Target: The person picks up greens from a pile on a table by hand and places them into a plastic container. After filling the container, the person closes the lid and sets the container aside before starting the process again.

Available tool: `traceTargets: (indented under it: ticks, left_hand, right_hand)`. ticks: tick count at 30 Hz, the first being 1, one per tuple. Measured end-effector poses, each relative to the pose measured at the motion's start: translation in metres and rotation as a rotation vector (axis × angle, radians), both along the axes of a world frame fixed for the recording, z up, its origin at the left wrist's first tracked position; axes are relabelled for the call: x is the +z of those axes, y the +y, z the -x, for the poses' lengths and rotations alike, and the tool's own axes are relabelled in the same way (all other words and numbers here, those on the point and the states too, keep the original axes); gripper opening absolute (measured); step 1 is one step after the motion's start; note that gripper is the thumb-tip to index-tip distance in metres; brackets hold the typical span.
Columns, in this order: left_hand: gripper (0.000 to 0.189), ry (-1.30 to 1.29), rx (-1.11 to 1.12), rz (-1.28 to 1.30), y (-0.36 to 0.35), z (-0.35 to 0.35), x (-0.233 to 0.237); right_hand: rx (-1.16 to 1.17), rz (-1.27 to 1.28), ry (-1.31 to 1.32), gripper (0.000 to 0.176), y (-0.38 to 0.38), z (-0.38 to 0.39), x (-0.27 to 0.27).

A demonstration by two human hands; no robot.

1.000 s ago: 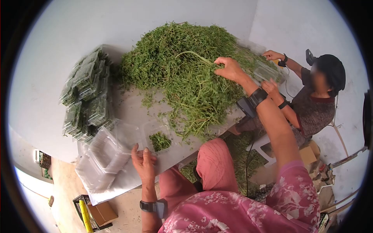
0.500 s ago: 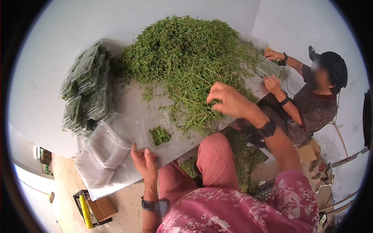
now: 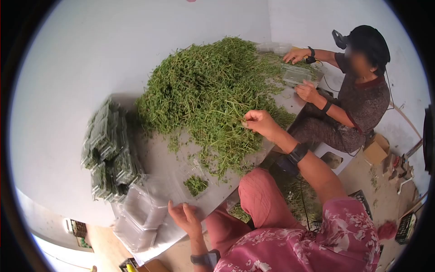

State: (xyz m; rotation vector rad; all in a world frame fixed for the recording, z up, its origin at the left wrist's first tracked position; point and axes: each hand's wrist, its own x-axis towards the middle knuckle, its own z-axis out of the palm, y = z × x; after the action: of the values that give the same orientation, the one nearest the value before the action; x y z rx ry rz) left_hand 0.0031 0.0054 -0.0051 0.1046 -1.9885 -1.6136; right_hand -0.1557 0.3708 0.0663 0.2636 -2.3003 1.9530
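Observation:
A large heap of leafy green stems (image 3: 204,86) covers much of the table. At its near right side my right hand (image 3: 263,124) is closed, thumb and fingertips pinching a green sprig; the sprig itself is barely visible. My left hand (image 3: 186,218) is open by the table's near edge, palm up and fingers apart, holding nothing. Just beyond it lies an open clear plastic clamshell box (image 3: 180,177) with a small bunch of greens (image 3: 195,185) inside. Nested empty clear boxes (image 3: 141,213) stand to the left of this hand.
Filled, closed clear boxes (image 3: 106,149) are stacked at the table's left. Across the right end sits a co-worker (image 3: 358,104) with both hands around another clear box (image 3: 297,75). On the floor are a cardboard box (image 3: 376,148) and a dark crate (image 3: 406,225).
The camera view has shifted. My right hand has gone from loosely curled above the heap to a pinch at the greens. My left hand stays open near the table edge.

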Motion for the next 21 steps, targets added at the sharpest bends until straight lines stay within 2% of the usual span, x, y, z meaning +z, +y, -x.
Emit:
traceTargets:
  ticks: [1, 5, 6, 9, 11, 17, 21]
  left_hand:
    - [0.050, -0.008, -0.006, 0.007, -0.001, 0.000, 0.001]
    - [0.050, -0.032, -0.006, 0.015, 0.001, -0.001, 0.005]
    - [0.050, -0.023, -0.009, 0.002, 0.002, -0.001, 0.005]
    - [0.050, 0.000, -0.013, -0.038, 0.004, -0.001, 0.004]
    - [0.051, 0.018, -0.004, -0.067, 0.006, -0.001, 0.005]
    - [0.053, -0.053, -0.001, -0.086, -0.006, -0.008, 0.003]
    - [0.038, -0.091, 0.118, 0.010, -0.013, -0.035, 0.006]
  right_hand:
    - [0.026, 0.157, -0.093, 0.010, 0.003, 0.002, 0.000]
    - [0.086, 0.696, -0.115, 0.011, 0.011, 0.007, 0.007]
    - [0.041, 0.791, -0.120, 0.010, 0.011, 0.008, 0.013]
    - [0.078, 0.674, -0.063, 0.010, 0.019, 0.011, 0.021]
    - [0.068, 0.509, -0.040, 0.013, 0.018, 0.008, 0.026]
    - [0.068, 0.174, -0.017, 0.022, -0.014, -0.025, 0.064]
    - [0.259, -0.003, 0.045, 0.026, -0.045, -0.037, 0.072]
